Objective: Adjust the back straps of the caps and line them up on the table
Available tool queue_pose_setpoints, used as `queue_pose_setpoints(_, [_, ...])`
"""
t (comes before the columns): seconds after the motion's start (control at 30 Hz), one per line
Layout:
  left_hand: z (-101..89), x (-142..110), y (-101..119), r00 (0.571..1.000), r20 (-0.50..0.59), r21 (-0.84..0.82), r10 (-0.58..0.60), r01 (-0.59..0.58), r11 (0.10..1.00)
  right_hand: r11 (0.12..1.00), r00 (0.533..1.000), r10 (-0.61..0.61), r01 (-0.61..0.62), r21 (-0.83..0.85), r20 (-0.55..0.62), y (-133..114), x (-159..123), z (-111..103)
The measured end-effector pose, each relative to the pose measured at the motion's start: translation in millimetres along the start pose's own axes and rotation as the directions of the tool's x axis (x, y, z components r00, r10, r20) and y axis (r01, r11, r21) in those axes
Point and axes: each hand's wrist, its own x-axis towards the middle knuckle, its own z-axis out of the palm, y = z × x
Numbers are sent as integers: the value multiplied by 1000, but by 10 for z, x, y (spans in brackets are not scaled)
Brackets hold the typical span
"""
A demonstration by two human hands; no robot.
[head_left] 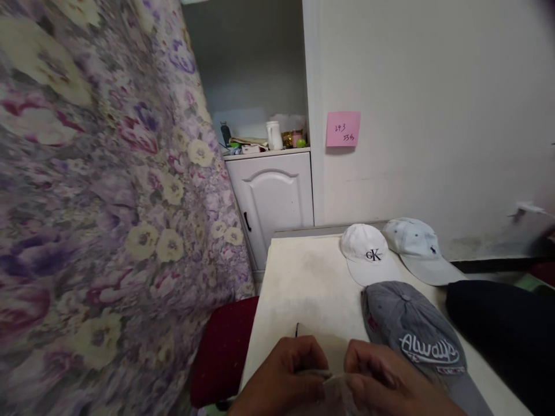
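Observation:
My left hand and my right hand are close together at the bottom of the head view, fingers curled in a pinch. Between them is a pale, thin, crumpled piece of material, partly see-through; its kind cannot be made out, as the fingers and frame edge hide most of it. A beige shape with a dark edge shows just behind my fingers. Right of my right hand lies a grey baseball cap with "Always" lettering. Farther back sit a white cap with "GK" lettering and a pale blue-white cap.
The caps rest on a cream-covered table. A dark cloth-like item lies at its right. A red seat and a floral curtain are on the left. Behind stands a white cabinet; a pink note is on the wall.

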Motion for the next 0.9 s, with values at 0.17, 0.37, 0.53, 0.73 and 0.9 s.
queue_pose_setpoints(0.17, [35, -10, 26, 1000, -22, 70, 8, -7, 998, 996, 998, 62, -64, -69, -34, -147, 4, 88])
queue_pose_setpoints(0.37, [26, -29, 30, 1000, -20, 58, -7, 9, 998, 1000, 999, 29, -29, -4, 18, -92, -9, 63])
queue_pose_setpoints(0.53, [27, -26, 29, 1000, 2, 26, -2, 2, 1000, 998, 997, 21, -25, 64, 69, -43, -2, 43])
queue_pose_setpoints(0.73, [49, -18, -21, 1000, 28, 19, 8, -8, 1000, 997, 996, 82, -82, 8, 31, -144, 14, 105])
queue_pose_setpoints(0.9, [37, -20, 14, 1000, 26, 30, 5, -6, 1000, 997, 997, 64, -65, 38, 44, -61, -35, 77])
